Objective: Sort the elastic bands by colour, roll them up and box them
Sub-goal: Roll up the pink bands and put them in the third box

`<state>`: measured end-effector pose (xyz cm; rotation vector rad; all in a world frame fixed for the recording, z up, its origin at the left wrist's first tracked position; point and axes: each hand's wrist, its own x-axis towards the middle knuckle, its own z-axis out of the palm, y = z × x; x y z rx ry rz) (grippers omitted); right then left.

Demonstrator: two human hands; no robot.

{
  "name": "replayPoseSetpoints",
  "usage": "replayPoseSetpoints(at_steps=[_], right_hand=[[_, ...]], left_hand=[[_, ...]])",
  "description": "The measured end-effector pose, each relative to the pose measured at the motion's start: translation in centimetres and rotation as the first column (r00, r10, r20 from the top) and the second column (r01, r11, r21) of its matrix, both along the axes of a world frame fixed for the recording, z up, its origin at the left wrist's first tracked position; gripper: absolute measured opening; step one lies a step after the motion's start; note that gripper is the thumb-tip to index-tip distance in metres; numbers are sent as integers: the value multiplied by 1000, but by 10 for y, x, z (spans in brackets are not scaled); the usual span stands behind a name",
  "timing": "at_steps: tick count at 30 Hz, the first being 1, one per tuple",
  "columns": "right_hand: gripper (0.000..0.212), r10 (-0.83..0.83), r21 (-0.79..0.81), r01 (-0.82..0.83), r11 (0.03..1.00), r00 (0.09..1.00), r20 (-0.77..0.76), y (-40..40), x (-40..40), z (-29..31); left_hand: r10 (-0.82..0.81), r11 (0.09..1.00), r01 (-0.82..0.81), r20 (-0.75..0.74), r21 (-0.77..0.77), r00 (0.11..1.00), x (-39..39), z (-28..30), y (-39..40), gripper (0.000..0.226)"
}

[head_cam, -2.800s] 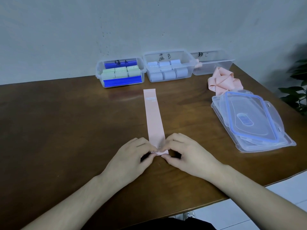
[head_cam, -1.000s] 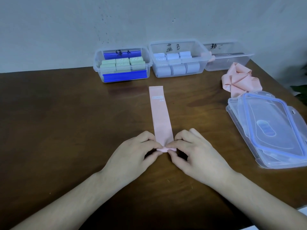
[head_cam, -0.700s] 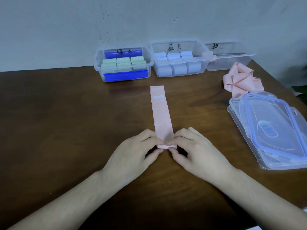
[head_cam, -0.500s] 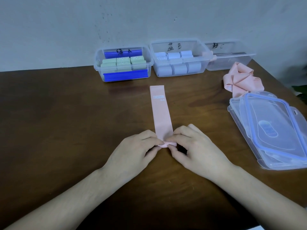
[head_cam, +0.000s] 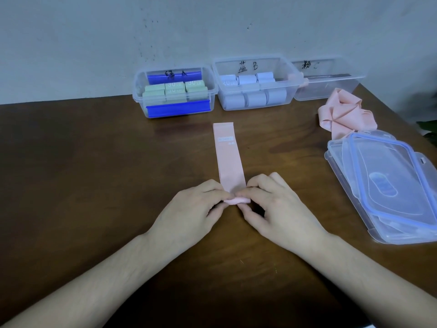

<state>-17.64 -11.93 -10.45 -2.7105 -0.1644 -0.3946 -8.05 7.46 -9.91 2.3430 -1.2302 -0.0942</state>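
Rolling had gone a little further than a moment earlier: the near end of the pink band (head_cam: 229,159) now sat as a small fat coil under the fingertips, where shortly before it had been only a thin folded lip, and the flat length left ahead of the hands was somewhat shorter. The left hand (head_cam: 189,213) pinched the coil's left end between thumb and curled fingers, and the right hand (head_cam: 276,210) pinched its right end the same way, both resting on the wooden table (head_cam: 82,185). The unrolled part of the band lay straight away from the person, its printed label near the far end, pointing towards the gap between the green box (head_cam: 175,91) and the blue box (head_cam: 254,85). Those two boxes held rolled bands already, so their colours looked done. The pink box (head_cam: 328,79), at the far right of the row, seemed nearly empty, with perhaps one pink roll at its left end, though that was hard to make out. A loose heap of pink bands (head_cam: 344,113) lay just in front of it, touching the stacked lids (head_cam: 387,185). By that showing the task had reached its last colour, with most of this band and the whole heap yet to be rolled and boxed.
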Motion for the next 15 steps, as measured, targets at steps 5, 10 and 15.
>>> replayPoseSetpoints(at_steps=[5, 10, 15], right_hand=[[20, 16, -15, -16, 1000, 1000, 0, -3, 5, -1], [19, 20, -2, -20, 1000, 1000, -20, -6, 12, 0], [26, 12, -6, -12, 1000, 1000, -1, -9, 15, -1]], left_hand=[[10, 1000, -9, -26, 26, 1000, 8, 3, -4, 27], [3, 999, -2, 12, -55, 1000, 7, 0, -4, 20], [-4, 997, 8, 55, -76, 998, 12, -6, -5, 19]])
